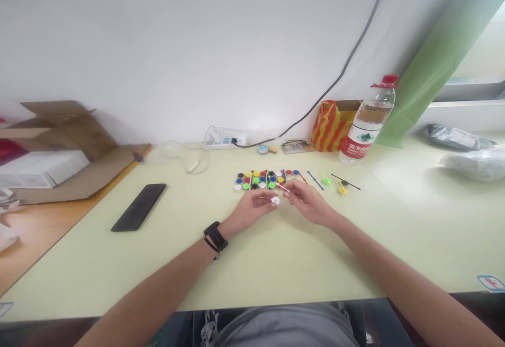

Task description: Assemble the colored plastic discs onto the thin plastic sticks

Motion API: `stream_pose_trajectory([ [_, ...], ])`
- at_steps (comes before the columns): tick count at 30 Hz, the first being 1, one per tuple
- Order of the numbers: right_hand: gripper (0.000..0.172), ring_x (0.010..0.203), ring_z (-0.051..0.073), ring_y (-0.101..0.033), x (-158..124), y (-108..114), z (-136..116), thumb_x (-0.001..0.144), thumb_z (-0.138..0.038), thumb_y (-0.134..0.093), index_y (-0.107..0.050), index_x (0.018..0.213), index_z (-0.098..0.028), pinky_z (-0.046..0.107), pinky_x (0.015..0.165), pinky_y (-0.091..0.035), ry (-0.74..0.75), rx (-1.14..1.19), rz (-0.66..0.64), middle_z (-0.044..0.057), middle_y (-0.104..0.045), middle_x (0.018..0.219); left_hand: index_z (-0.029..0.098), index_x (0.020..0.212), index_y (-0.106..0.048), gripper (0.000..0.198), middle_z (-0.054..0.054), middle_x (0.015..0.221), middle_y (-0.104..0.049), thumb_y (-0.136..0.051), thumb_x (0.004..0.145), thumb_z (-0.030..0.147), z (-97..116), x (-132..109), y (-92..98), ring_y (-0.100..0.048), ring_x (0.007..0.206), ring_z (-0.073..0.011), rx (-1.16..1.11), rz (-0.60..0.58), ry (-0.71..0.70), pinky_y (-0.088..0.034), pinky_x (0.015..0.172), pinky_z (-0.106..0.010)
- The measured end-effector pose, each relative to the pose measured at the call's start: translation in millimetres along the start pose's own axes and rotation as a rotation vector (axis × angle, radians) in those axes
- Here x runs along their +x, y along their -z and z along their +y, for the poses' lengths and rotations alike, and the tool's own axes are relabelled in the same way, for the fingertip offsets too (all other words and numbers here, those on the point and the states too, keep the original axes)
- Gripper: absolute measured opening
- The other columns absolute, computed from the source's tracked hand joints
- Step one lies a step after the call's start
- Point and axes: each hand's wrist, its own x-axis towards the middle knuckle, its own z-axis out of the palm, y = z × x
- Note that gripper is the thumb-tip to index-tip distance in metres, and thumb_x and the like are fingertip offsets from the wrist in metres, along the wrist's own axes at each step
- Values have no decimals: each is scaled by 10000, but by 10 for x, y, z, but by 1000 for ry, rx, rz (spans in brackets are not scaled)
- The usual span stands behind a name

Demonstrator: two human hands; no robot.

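Position reference: the cluster of coloured discs (pixel 262 180) on the pale table (pixel 252 273). Left hand (pixel 254 208), at the near side of the cluster: thumb and fingers closed on a white disc (pixel 275 200), its rim partly covered by the fingertips. Right hand (pixel 305 200), at the cluster's near right corner: fingers pinching a white stick (pixel 281 186), one end hidden in the grip. Part of the cluster is obscured behind both hands; a full count is not possible. Right of the cluster: a blue stick (pixel 315 180) and a black stick (pixel 352 185), fine detail too small to read. Beyond the cluster, to the right: a water bottle (pixel 366 123), masking part of a striped bag (pixel 329 126). Far left of the cluster: a cardboard box (pixel 77 131), cut off by the view's edge
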Motion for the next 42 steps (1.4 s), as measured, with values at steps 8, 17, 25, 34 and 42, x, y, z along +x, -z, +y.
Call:
stream_pose_trajectory([
  [8, 280, 912, 219, -658, -13, -11, -80, 1039, -384, -470, -692, 1134, -243, 348, 786, -519, 41, -81, 25, 74, -729, 1097, 179, 1163, -742, 365, -98, 1085, -734, -808, 852, 359, 16, 9, 5, -703, 1009, -223, -4, 13, -3, -568, 955, -378],
  [17, 278, 820, 187, -565, -51, -123, -110, 1058, -305, -404, -462, 1323, -241, 323, 746, -463, 5, -2, -34, 19, -602, 892, 153, 1044, -709, 357, -81, 971, -748, -848, 807, 379, 20, -1, -5, -713, 910, -201, 13, 28, -11, -576, 851, -317],
  [25, 142, 847, 196, -610, -58, -149, -154, 1044, -313, -452, -490, 1169, -258, 318, 731, -462, -12, -7, -97, 27, -681, 922, 158, 1097, -734, 333, -113, 1116, -740, -788, 874, 399, 99, -34, -42, -710, 1024, -238, 101, -13, -66, -594, 916, -373],
  [34, 181, 796, 189, -597, -62, -109, -145, 1020, -318, -478, -515, 1186, -259, 319, 713, -469, -7, -141, -77, 22, -655, 892, 171, 1074, -757, 285, -106, 1120, -758, -733, 918, 408, 63, -20, -46, -711, 1034, -244, 176, 36, -142, -580, 971, -400],
  [42, 212, 715, 175, -543, -36, -60, 15, 1006, -354, -520, -545, 1184, -241, 319, 673, -461, 6, -202, 12, 5, -589, 827, 202, 1120, -754, 289, -86, 1139, -757, -759, 899, 388, 3, -25, 18, -710, 1045, -237, 327, 124, -226, -584, 948, -376],
])
